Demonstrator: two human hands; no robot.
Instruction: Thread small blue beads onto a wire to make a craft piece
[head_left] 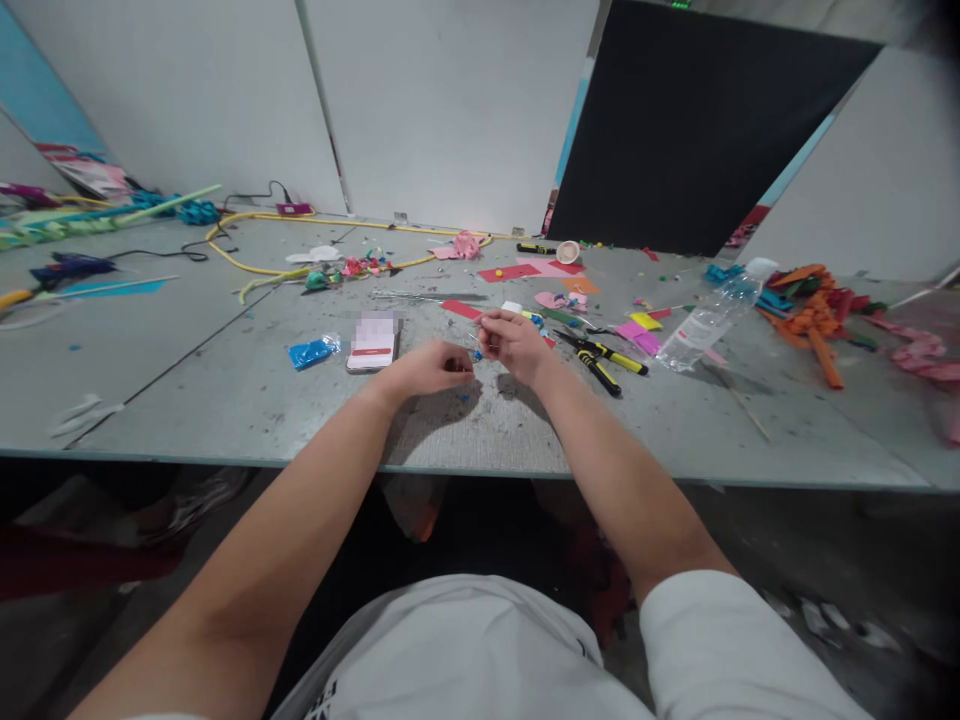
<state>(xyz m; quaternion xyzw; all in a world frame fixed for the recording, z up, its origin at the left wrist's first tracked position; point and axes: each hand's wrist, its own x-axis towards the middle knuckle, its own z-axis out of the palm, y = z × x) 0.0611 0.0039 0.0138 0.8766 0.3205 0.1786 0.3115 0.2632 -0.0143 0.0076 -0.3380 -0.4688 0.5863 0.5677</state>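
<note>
Head cam: a small blue piece (477,355) is located btwn the L hand (441,368) and the R hand (514,342), near the front edge of the counter (225,400). Contact w/ either hand or w/ the surface below can't be confirmed at this res. R-hand fingers are drawn close at the tips, pinch-style; L-hand fingers are curled inward, thumb alongside. Whether either set is closed on the piece, or on some other thin item, can't be told.

Handling (est.): piece is judged v. light, prob. soft or pliable, and easily crushed or dropped. Slip risk is unknown, as surface finish isn't resolved. Hold should be taken at the outer edge w/ min. finger pressure; the opposite side may be steadied by the other hand.

Appearance: colour, bright blue; size, tiny rel. to the fingers; outline, partly masked by the hands; texture, too blurred to be read. Similar blue is seen in a packet (311,352), left of a phone (373,345); a common material can't be verified. Yellow-and-black pliers (591,348) are laid to the right of the R hand.
</note>
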